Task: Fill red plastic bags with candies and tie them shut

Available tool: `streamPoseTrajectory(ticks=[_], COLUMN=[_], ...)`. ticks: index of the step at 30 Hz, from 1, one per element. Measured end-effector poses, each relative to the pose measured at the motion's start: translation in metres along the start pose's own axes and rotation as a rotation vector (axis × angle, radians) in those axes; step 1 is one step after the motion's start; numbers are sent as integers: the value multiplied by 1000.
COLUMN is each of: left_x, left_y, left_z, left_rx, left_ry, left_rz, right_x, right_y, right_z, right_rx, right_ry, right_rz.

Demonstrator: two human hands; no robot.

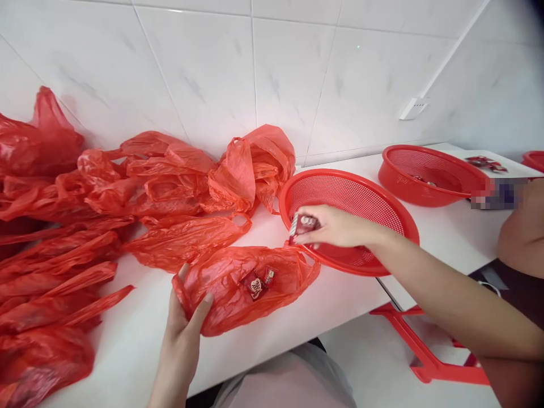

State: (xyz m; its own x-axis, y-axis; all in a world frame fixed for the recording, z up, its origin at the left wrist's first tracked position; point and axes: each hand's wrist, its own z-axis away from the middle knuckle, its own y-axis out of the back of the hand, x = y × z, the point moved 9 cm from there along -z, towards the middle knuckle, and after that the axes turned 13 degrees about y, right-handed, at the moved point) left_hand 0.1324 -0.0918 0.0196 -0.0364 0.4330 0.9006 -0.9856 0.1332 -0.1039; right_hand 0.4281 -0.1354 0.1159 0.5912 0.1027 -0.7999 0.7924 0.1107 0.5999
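My left hand [187,317] grips the left end of a red plastic bag [229,306], thumb on the near side and the other fingers partly hidden behind the film. The bag lies on its side on the white table, with small dark red packets [255,286] showing in it. Between the fingertips of my right hand [334,226] is another dark red packet [305,224] with a pale striped end and light print. That hand is above the left part of a red mesh basket [346,178], just beyond the bag's right end.
Many red plastic bags [170,175] are heaped along the wall and down the left side. A second red basket [429,175] with a few small items stands at the right. A person's arm [521,226] is at the right edge. Below stands a red stool [437,365].
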Motion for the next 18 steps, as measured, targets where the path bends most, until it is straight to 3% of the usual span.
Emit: streamPoseTrajectory(ticks=[4,7,14,16,18], left_x=[1,1,1,1,1], left_y=[-1,2,5,4,4], left_z=[1,3,3,3,3], left_rx=[1,9,24,19,12], left_ry=[5,14,28,31,33], left_rz=[-4,0,-32,-28,-28], right_x=[-24,-25,-24,-29,-27], right_y=[-65,-83,-94,-77,-43], right_z=[-20,-30,-27,-31,-40], right_rx=[-126,-152,-235,-153,-20], right_ry=[90,123,111,149,174], right_rz=[85,186,81,24,78])
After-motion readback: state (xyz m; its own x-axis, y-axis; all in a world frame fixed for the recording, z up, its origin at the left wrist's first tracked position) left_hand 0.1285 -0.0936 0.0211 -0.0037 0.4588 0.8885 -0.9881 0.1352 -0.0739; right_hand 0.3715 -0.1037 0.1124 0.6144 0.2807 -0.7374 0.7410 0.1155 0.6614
